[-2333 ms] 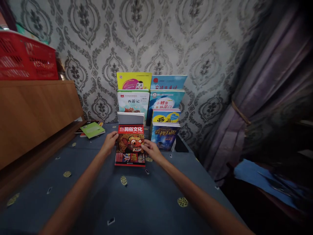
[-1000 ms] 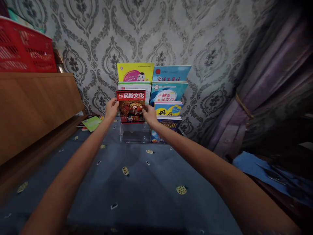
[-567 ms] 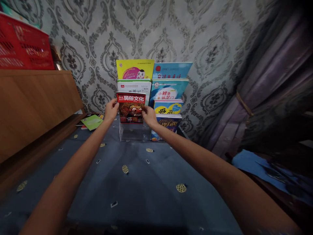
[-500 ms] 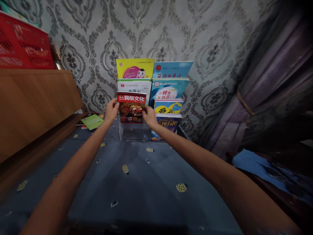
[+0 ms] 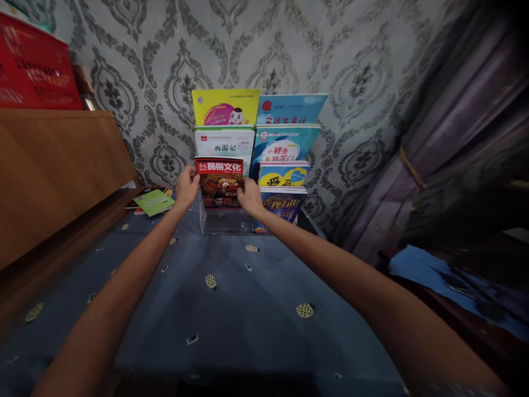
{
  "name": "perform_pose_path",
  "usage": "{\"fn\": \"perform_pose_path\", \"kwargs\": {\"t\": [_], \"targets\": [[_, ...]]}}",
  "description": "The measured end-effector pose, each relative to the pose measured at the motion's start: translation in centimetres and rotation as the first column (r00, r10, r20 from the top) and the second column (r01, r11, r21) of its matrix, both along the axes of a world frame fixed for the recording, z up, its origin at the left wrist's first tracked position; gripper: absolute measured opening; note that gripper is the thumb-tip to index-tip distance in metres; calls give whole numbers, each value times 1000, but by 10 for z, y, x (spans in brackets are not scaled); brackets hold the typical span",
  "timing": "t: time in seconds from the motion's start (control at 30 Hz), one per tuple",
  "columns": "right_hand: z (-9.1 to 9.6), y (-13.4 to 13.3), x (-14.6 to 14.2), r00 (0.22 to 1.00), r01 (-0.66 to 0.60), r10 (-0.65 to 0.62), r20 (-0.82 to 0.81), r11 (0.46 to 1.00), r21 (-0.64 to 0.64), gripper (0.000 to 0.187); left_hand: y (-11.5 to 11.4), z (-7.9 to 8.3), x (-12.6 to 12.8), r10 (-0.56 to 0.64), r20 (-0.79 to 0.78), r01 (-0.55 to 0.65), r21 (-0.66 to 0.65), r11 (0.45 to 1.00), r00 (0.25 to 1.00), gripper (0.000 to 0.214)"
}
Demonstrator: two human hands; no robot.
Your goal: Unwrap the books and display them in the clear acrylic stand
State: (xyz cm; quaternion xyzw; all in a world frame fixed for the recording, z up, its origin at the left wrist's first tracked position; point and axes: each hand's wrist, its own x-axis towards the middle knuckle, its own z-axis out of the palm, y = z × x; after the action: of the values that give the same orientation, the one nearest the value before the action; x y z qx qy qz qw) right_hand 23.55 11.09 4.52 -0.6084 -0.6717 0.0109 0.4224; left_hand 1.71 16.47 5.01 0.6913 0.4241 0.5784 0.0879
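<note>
Seating, apparently, red-and-black rectangular paperback (image 5: 220, 184) in clear plastic rack (image 5: 227, 223); left hand (image 5: 188, 186), right hand (image 5: 250, 196), fingers pinching side edges; next calls for level lowering.

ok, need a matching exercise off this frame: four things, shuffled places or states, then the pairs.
Things
1. mask-cover book
2. green book
3. red basket
4. curtain

Places or states
A. on top of the wooden cabinet
B. gathered in by a tie
C. held between the left hand and the right hand
D. lying down, left of the clear rack

Pairs: 1-C, 2-D, 3-A, 4-B
</note>
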Motion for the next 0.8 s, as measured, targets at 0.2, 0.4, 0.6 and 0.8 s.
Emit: {"fn": "perform_pose_path", "kwargs": {"t": [0.2, 0.4, 0.6, 0.8], "targets": [[-7, -14, -12, 999, -25, 24, -45, 999, -20, 39, -7, -2, -4, 91, -92, -97, -65, 993, 992, 10], [-15, -25, -16, 998, 20, -26, -65, 996, -86, 42, -19, -2, 2, 101, -156, -117, -100, 988, 983, 15], [-16, -29, -18, 995, -23, 13, -101, 994, -103, 48, -28, -1, 9, 217, -333, -254, -73, 964, 918, 23], [-11, -34, -21, 994, 9, -34, -101, 971, -240, 47, -34, 1, 15, 271, -459, -346, -87, 934, 846, 26]]}}
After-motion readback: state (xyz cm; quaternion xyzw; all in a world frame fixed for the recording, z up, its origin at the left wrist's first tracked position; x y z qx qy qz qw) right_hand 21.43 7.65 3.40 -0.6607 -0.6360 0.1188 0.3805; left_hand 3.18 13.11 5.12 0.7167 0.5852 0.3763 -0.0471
